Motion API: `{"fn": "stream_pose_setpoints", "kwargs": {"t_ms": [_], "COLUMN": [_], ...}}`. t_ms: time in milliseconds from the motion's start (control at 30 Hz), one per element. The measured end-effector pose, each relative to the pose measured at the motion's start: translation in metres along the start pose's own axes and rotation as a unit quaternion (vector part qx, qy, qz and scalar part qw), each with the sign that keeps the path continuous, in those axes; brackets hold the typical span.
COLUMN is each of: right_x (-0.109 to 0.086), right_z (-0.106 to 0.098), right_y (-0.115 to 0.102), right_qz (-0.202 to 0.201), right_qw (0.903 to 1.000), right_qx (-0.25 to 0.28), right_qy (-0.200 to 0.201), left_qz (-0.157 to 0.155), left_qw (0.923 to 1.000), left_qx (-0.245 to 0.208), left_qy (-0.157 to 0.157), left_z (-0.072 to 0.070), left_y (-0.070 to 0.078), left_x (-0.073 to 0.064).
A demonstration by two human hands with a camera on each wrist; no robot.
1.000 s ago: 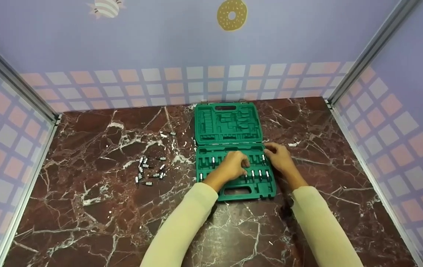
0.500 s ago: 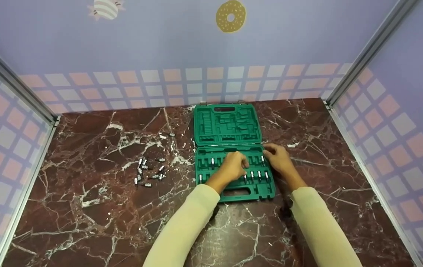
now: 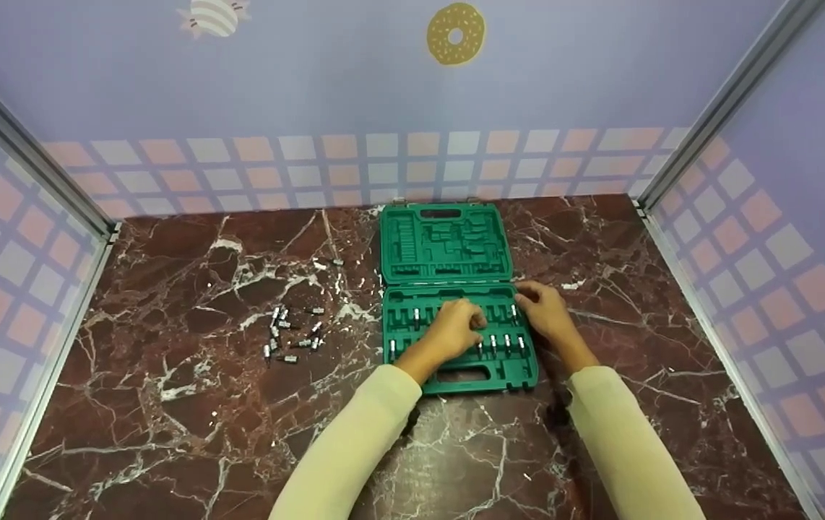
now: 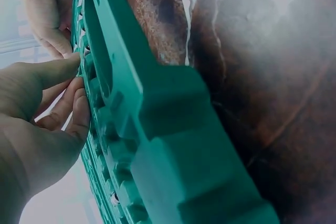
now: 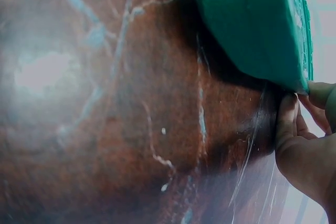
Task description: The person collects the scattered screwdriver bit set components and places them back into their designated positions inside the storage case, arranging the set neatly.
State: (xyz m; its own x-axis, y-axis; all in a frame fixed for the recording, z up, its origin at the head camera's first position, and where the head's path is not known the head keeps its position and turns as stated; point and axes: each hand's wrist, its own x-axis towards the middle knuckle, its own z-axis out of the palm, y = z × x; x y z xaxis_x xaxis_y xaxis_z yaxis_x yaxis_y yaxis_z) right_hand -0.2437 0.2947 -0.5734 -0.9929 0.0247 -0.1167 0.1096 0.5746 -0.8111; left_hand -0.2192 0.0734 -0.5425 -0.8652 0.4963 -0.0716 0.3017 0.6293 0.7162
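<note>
An open green plastic tool case lies on the table, its lid folded back toward the wall. Several silver bit sockets sit in slots of its near half. Over the middle of that half, my left hand bends its fingers down into the slots, pinching a bit socket that the fingers mostly hide. In the left wrist view, the left thumb and fingertips meet the tray surface. My right hand grips the case's right side near the hinge, thumb and fingers at its edge.
A loose cluster of several bit sockets lies on the marbled table left of the case. One more bit socket lies farther back. Patterned walls enclose the table at the back and both sides.
Both hands keep nearly the same places on the case. Only a slight shift of the head view shows.
</note>
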Motion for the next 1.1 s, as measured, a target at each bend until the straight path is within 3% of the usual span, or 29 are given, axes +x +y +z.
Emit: {"fn": "stream_pose_setpoints", "kwargs": {"t_ms": [500,833,1100], "right_x": [0.001,0.000,0.000], "right_z": [0.000,0.001,0.001], "right_y": [0.003,0.003,0.003], "right_qz": [-0.013,-0.016,-0.011], "right_qw": [0.9998,0.9997,0.9999], "right_qx": [-0.011,-0.010,-0.001], "right_qy": [0.004,0.014,0.007], "left_qz": [0.014,0.033,0.040], "left_qw": [0.9982,0.9944,0.9885], "left_qx": [-0.058,-0.082,-0.084], "left_qy": [0.013,0.058,0.119], "left_z": [-0.024,-0.042,-0.061], "left_y": [0.006,-0.001,-0.017], "left_x": [-0.014,-0.028,-0.043]}}
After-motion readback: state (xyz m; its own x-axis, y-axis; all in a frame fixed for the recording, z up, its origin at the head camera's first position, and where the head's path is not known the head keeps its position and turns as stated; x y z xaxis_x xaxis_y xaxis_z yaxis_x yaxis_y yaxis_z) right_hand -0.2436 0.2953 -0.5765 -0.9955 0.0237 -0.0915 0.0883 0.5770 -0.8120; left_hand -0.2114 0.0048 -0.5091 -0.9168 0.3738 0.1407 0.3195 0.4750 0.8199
